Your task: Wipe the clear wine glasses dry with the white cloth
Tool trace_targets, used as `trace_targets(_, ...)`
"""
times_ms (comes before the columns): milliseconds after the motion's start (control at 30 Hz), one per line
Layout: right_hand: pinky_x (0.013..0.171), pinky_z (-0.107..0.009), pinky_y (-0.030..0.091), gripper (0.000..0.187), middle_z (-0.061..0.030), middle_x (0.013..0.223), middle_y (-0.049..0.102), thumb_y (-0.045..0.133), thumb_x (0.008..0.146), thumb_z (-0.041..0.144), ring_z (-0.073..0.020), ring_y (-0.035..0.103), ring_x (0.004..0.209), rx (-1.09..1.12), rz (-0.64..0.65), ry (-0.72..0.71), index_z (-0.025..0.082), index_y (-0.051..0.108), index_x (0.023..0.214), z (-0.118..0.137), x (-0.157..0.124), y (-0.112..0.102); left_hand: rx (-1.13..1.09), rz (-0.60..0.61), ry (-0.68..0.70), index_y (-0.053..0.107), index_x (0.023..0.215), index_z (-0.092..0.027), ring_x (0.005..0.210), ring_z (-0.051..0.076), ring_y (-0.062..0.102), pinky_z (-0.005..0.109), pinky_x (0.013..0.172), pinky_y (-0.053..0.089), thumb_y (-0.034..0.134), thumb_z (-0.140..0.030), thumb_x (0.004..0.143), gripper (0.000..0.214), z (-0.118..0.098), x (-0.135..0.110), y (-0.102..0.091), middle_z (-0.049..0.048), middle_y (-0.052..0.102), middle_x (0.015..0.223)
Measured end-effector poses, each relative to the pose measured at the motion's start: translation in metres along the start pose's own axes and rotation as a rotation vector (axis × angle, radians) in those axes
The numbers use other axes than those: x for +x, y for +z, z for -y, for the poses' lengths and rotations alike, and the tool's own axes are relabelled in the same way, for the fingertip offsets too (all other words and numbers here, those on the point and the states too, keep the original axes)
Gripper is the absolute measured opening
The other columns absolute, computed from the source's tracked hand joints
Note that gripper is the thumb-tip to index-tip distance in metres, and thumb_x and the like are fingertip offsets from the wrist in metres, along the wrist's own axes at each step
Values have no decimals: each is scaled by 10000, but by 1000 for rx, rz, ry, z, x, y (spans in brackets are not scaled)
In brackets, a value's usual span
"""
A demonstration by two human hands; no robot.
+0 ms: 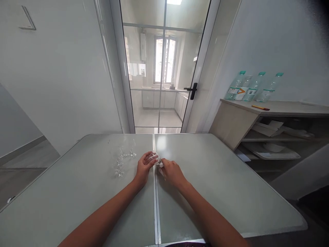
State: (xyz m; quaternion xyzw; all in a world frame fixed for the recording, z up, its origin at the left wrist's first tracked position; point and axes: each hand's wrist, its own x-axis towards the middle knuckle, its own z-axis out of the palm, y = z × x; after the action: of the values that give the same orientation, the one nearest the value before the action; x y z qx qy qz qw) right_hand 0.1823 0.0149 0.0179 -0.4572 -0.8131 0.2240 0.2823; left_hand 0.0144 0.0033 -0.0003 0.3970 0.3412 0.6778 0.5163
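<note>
"What is at the centre here?"

"A clear glass point(157, 158), held just above the table point(218, 178), over the metal strip point(156, 206) that divides its top."

"And the hands?"

"The left hand point(144, 165) curls around the glass, fingers over the far side and thumb on the near side. The right hand point(172, 171), fingers bunched together, pinches a white wad point(161, 165) close against the glass's right side. Whether those fingers grip the glass as well, I cannot tell from here."

"What stands nearby?"

"Several other clear glasses point(132, 155), grouped on the tabletop left of the left hand, their outlines faint against the pale surface."

"And farther out?"

"Beyond the table's far edge, a glazed door point(169, 68) with a black handle point(193, 91) shows a bright room behind it. To the right, green-capped bottles point(254, 90) line a wooden cabinet point(233, 118), an orange stick point(260, 107) lying before them."
</note>
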Motion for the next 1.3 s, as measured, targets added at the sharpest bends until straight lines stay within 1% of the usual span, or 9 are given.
trace_targets(200, 670, -272, 393, 341, -24, 776, 640, 647, 840, 496, -159, 531, 685, 834, 228, 192, 159, 656, 891, -6, 4, -7, -48, 57, -94, 638, 1167, -159, 1158, 334, 668, 450, 975, 547, 833, -358, 749, 503, -5, -1, 2, 188, 655, 1309)
trace_targets(300, 677, -278, 415, 428, -44, 816, 659, 706, 781, 535, -159, 546, 683, 1025, 432, 259, 138, 674, 937, -9, 3, -11, -86, 98, -142, 619, 1186, -153, 1113, 349, 689, 492, 955, 555, 835, -369, 747, 535, -5, -2, 3, 205, 656, 1303)
trace_targets(367, 667, -274, 413, 380, -45, 813, 669, 682, 803, 504, -164, 554, 680, 927, 434, 225, 143, 686, 921, -8, 2, -11, -72, 101, -129, 611, 1215, -148, 1092, 350, 698, 502, 947, 561, 843, -361, 736, 573, -4, -2, 3, 208, 655, 1301)
trace_targets(500, 638, -254, 353, 144, -27, 751, 690, 601, 833, 275, -168, 559, 659, 309, 58, 65, 188, 709, 872, -1, -1, -6, -7, 41, -52, 611, 1221, -154, 1111, 331, 693, 504, 1020, 526, 881, -278, 686, 612, -5, 0, 3, 188, 660, 1298)
trace_targets(600, 631, -253, 322, 217, -30, 752, 711, 550, 808, 154, -171, 579, 658, 4, -112, 4, 222, 730, 909, 3, -3, -3, 0, 19, -14, 611, 1208, -169, 1134, 322, 685, 509, 1057, 501, 880, -249, 687, 592, -6, 1, 2, 169, 644, 1330)
trace_targets(833, 622, -250, 434, 393, -51, 833, 741, 484, 957, 401, -174, 607, 649, 386, -376, 118, 155, 709, 1166, 4, 0, -7, 33, 56, -29, 618, 1221, -175, 1170, 332, 665, 523, 1079, 480, 885, -260, 680, 609, -1, -2, 6, 167, 650, 1325)
trace_targets(1067, 774, -280, 476, 555, -117, 1154, 727, 454, 933, 200, -234, 684, 939, -72, -98, -87, 174, 453, 1487, 15, -4, 0, 41, -66, 20, 614, 1254, -176, 1203, 313, 640, 502, 1065, 495, 832, -348, 750, 576, -1, 1, 1, 158, 646, 1337)
trace_targets(1200, 848, -296, 450, 435, -127, 1054, 752, 500, 935, 207, -249, 680, 952, -242, 16, -106, 161, 575, 1361, 13, -3, -6, 48, -84, 20, 603, 1263, -183, 1170, 309, 658, 493, 1026, 523, 831, -347, 750, 585, 1, 4, -4, 163, 622, 1364)
trace_targets(1300, 829, -291, 440, 341, -94, 1024, 755, 476, 908, 157, -227, 676, 883, -182, -108, -62, 206, 676, 1180, 5, -3, -16, 29, -62, 42, 591, 1261, -191, 1172, 316, 660, 496, 1021, 522, 827, -345, 753, 582, 3, 3, -2, 164, 616, 1364)
